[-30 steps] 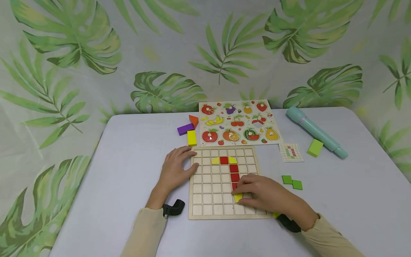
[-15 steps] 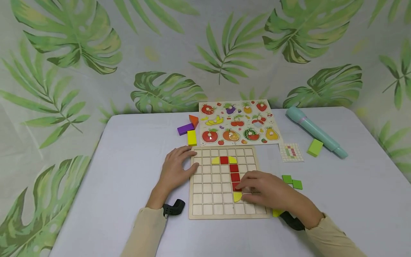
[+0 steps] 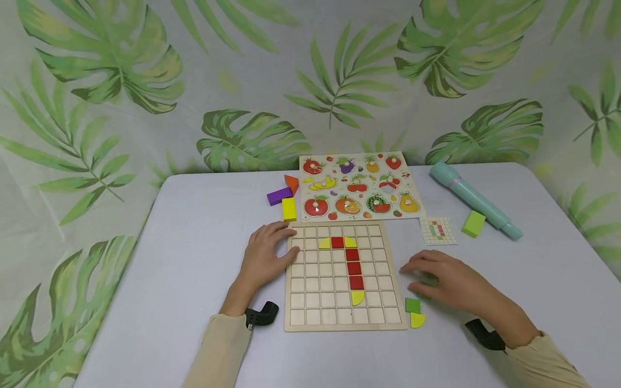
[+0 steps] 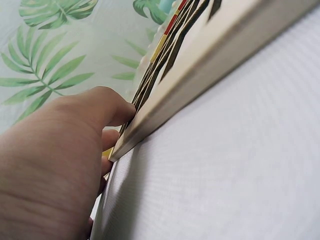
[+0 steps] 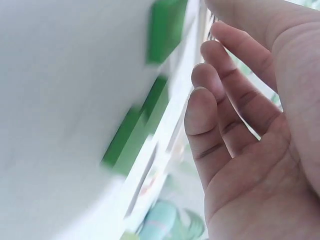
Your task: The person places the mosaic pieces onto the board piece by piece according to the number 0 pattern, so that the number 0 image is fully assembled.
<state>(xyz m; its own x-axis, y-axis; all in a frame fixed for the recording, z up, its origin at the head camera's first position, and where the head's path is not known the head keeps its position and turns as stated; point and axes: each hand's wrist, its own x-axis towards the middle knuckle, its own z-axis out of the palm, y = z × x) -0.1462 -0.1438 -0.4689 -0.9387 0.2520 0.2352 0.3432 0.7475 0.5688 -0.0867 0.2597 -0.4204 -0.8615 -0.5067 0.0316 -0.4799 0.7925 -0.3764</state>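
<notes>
My left hand rests at the upper left corner of a wooden grid board, thumb and fingertips on its edge; the left wrist view shows the thumb lying over the rim. On the grid, red square tiles and yellow quarter-round tiles form a hook shape. My right hand is off the board to the right, fingers loosely bent above the table, holding nothing. Green square tiles lie close to its fingertips, partly hidden by it in the head view. Nearer me lie another green tile and a yellow quarter-round.
Behind the grid is a fruit puzzle board. Purple, yellow and orange blocks sit left of it. To the right are a small pattern card, a light green block and a teal tube.
My right hand has let go of the lower yellow quarter-round on the grid and moved right, off the board, to the green tiles. The left hand has stayed in place.
</notes>
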